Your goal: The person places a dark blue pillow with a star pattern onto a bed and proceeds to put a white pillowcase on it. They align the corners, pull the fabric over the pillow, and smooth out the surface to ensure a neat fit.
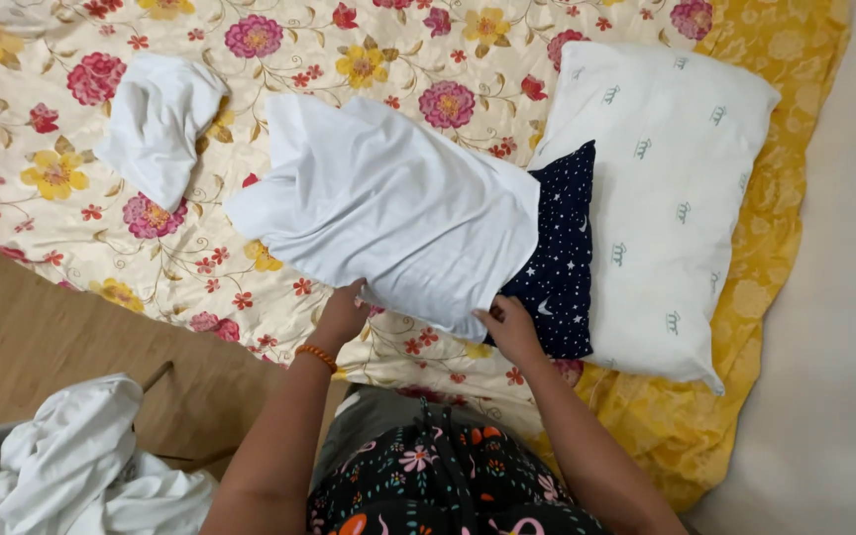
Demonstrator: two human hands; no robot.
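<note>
Both hands grip the near hem of a white case (388,213) that is partly drawn over a dark starry pillow (557,258). The left hand (342,315) pinches the hem from below, fingers curled under the cloth; the right hand (509,327) holds the hem where white cloth meets the dark pillow, thumb on top. Neither hand is free. An orange bracelet (316,355) sits on the left wrist.

As a judgement of progress: the case covers most of the pillow, which fills it out into a rounded bulk slanting away to the upper left. One end of the pillow still shows bare at the right, from the right hand up to the white pillow (666,198). So the covering looks well along but not finished; the exposed end is yet to go inside and the opening is unclosed.

The cased pillow lies directly ahead of the hands and touching them, its open end at the fingers and its closed end pointing away.

Nearest the camera, at lower left, a heap of white laundry (71,466) lies well apart from the hands, beside a wooden floor (42,337). The pillows rest on a floral sheet (151,258) with a yellow border (745,327). The white pillow, with small green marks, touches the dark one's far side. Farther off, at upper left, a crumpled white cloth (156,124) lies on the sheet, apart from the case.
</note>
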